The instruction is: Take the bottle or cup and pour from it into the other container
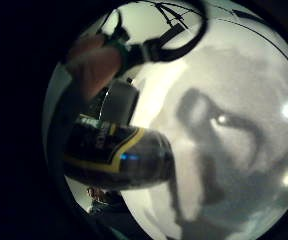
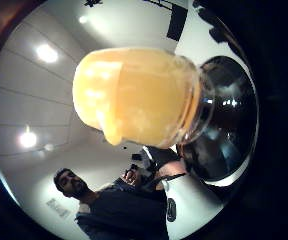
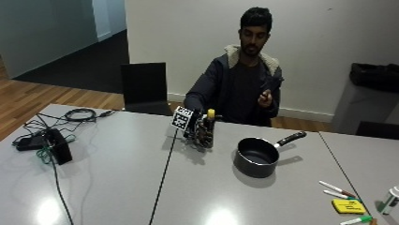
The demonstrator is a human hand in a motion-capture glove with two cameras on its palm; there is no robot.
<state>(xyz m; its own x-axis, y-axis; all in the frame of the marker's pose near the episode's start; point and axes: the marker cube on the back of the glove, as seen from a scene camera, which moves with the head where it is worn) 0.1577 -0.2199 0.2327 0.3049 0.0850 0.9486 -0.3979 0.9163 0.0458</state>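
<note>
the dark bottle [image 3: 210, 127] with its yellow cap stands upright just left of centre in the outside view, its base at or just above the grey table [image 3: 112, 178]; which of the two cannot be told. the gloved right hand [image 3: 201, 133] is wrapped round its body with fingers curled about it. keeping it upright looks sensible, since the pour has not begun. the thumb side palm view is filled by the yellow cap and dark shoulder [image 2: 224, 120], and the little finger side palm view shows the labelled body [image 1: 119, 157] close against the palm. to the right of the bottle, near but apart, sits the black saucepan [image 3: 257, 157], mouth up and handle pointing to the upper right, seemingly ready as the receiving container. the bare left hand [image 3: 266, 96] is held up at chest height, away from both.
</note>
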